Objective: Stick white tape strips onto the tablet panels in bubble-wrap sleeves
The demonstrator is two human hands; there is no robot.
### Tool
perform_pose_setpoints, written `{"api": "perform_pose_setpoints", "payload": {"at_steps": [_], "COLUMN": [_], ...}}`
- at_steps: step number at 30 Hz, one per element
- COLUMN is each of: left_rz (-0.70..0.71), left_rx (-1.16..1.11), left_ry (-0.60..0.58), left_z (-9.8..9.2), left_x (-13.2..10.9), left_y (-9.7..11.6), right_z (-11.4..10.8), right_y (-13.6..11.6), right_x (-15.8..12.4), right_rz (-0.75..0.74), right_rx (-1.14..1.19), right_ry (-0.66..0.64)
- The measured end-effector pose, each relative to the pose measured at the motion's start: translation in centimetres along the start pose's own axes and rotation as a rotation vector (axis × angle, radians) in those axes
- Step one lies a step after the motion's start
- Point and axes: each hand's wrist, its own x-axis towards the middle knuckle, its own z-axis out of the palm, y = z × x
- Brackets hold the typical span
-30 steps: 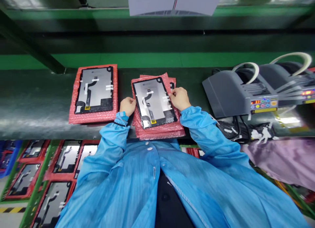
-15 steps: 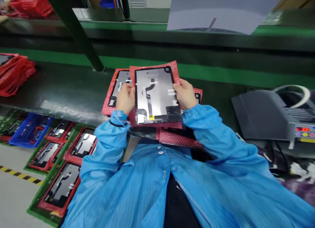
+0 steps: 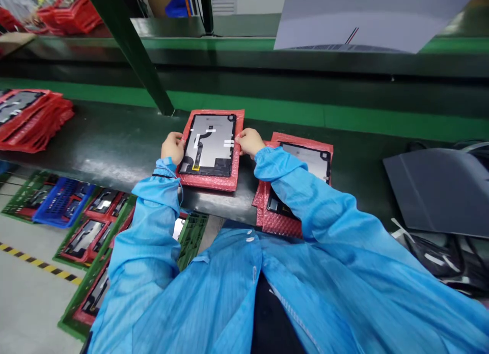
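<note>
A tablet screen (image 3: 217, 147), silver-backed with a dark flex cable and white tape strips, lies on a red bubble-wrap sleeve (image 3: 208, 182) at the dark bench. My left hand (image 3: 173, 147) is closed at the sleeve's left edge, my right hand (image 3: 250, 141) at its right edge. The earlier, lower sleeve is hidden beneath this one. To the right, partly under my right sleeve, are another tablet screen (image 3: 307, 159) and more red bubble wrap (image 3: 280, 222), overlapping near the bench's front edge.
A stack of red sleeves with screens (image 3: 36, 120) sits at the bench's left. A green post (image 3: 132, 53) rises behind my left hand. Below left stand green crates (image 3: 72, 318) and a blue basket (image 3: 63, 203) holding screens. A grey machine cover (image 3: 439, 191) is at right.
Both hands have moved left and lowered the held screen and sleeve onto the one lying on the bench. The pile at right is now more exposed.
</note>
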Motion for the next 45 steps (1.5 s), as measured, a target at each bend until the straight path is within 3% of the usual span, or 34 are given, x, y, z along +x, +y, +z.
{"api": "perform_pose_setpoints", "payload": {"at_steps": [2,5,7,9,11,12,14,16,19,22,25,27,32,34,39,45], "left_rz": [-0.007,-0.013,0.006,0.099,0.3,0.429,0.69,0.901,1.055,1.091,1.089,1.069,1.049,1.061,1.069,1.074], "left_rx": [0.004,0.07,0.169,0.262,0.28,0.259,0.197,0.144,0.082,0.035,0.033,0.053,0.168,0.233,0.306,0.211], "left_ry": [0.014,-0.022,-0.008,0.094,0.152,0.115,-0.08,-0.308,-0.484,-0.521,-0.534,-0.53,-0.57,-0.609,-0.583,-0.516], "left_z": [0.0,-1.0,-2.0,-2.4,-1.6,-0.7,2.0,5.4,10.4,14.0,15.7,16.0,16.2,16.4,17.1,17.5], "left_x": [0.1,-0.2,-1.4,-3.4,-5.9,-7.3,-9.9,-11.9,-13.4,-13.2,-12.6,-12.3,-11.9,-11.9,-12.3,-12.8], "left_y": [0.0,0.4,1.1,2.3,4.3,5.4,8.1,10.7,13.9,16.2,17.0,16.8,15.8,15.8,15.8,15.2], "right_z": [0.1,-1.4,-4.0,-7.6,-11.4,-13.3,-16.7,-19.6,-23.4,-26.6,-28.7,-29.3,-29.3,-29.1,-28.5,-28.7], "right_y": [-0.2,-0.3,0.6,2.9,6.3,8.4,12.7,16.8,20.9,22.3,22.7,23.2,25.4,26.2,26.5,26.3], "right_x": [0.0,-2.3,-5.7,-10.3,-15.2,-17.6,-21.9,-25.0,-27.8,-28.0,-26.9,-26.2,-26.3,-26.6,-26.9,-26.1], "right_rz": [-0.015,0.002,-0.008,-0.054,-0.037,-0.013,0.048,0.086,0.145,0.27,0.316,0.262,-0.05,-0.113,-0.078,-0.015], "right_rx": [-0.019,-0.015,0.05,0.164,0.267,0.293,0.326,0.353,0.427,0.562,0.663,0.682,0.598,0.611,0.672,0.66], "right_ry": [0.007,-0.103,-0.196,-0.258,-0.277,-0.228,0.048,0.457,0.984,1.217,1.219,1.219,1.426,1.454,1.415,1.413]}}
